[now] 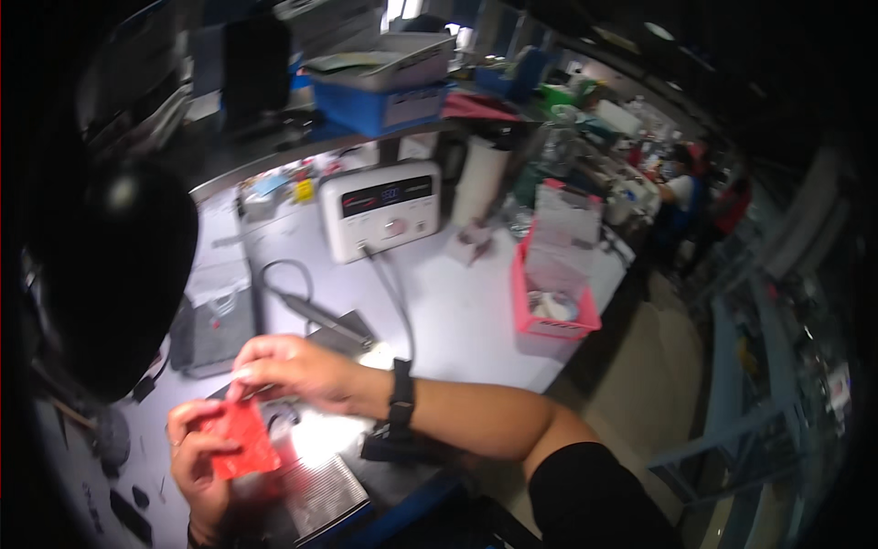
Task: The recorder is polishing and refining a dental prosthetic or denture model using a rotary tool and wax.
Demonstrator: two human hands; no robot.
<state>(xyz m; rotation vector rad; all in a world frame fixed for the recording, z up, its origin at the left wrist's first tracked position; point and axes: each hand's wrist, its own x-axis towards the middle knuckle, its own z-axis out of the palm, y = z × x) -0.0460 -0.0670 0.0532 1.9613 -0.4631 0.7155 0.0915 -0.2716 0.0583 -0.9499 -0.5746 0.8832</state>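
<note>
My left hand [196,462] is closed around the lower left side of a small red plastic pouch [247,441]. My right hand [306,373] reaches across from the right, its thumb and fingers pinched at the pouch's upper edge. Whether anything small sits between those fingertips cannot be made out. A black band [401,393] circles the right wrist. Under the hands, a ridged silvery sheet [322,494] lies in bright lamp light. Just beyond the right hand, a pen-shaped tool [315,314] with a cable rests by a dark flat block [352,331].
A white control unit [382,212] with a display and knob stands behind. To the right is a pink bin [560,325] with items inside. A large dark rounded lamp head [114,265] blocks the left. A dark grey case [215,320] lies beside it; a blue bin [380,108] sits on the shelf.
</note>
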